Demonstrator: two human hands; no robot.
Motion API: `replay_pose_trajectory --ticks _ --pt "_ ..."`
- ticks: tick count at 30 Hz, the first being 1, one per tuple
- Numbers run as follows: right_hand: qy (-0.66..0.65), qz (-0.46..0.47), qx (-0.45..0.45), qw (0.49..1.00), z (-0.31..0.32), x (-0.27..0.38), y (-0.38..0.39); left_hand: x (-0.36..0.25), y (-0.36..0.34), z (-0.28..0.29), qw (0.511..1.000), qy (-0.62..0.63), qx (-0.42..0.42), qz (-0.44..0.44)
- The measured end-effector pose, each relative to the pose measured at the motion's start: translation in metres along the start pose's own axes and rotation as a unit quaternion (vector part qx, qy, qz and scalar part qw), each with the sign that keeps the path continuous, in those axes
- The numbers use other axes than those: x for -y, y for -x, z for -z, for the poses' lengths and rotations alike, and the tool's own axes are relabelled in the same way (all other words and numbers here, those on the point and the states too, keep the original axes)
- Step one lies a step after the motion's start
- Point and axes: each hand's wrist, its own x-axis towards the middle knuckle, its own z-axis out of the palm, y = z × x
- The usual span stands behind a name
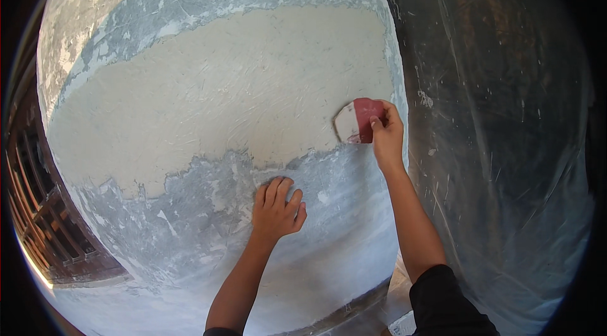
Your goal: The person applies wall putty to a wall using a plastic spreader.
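A wall [303, 209] fills the middle, with a broad band of pale cream plaster [221, 76] over a grey-blue, patchy surface. Near the wall's right edge my right hand [389, 128] grips a red plastic putty spreader [367, 114], thumb on its face. Its left half is coated with whitish plaster, and its outer edge lies at the wall. Lower and further left, my left hand [277, 208] is on the grey part just under the plaster's ragged lower border. Its fingers are bent and slightly apart, with nothing seen in them.
Dark translucent plastic sheeting [493, 121] hangs along the right side of the wall. At the far left is a brown wooden window or lattice [50, 222] with bars. A dark strip [354, 307] runs along the wall's foot.
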Motion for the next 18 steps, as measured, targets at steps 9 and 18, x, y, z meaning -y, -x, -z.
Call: replay_pose_trajectory --ticks 9,18 --pt "0.038 -0.021 0.017 0.999 -0.001 -0.002 0.008 0.0 0.0 0.001 1.0 0.0 0.002 0.002" --pt "-0.02 -0.021 -0.024 0.999 0.0 -0.007 0.011 0.001 0.001 -0.001 1.0 -0.004 0.0 0.003"
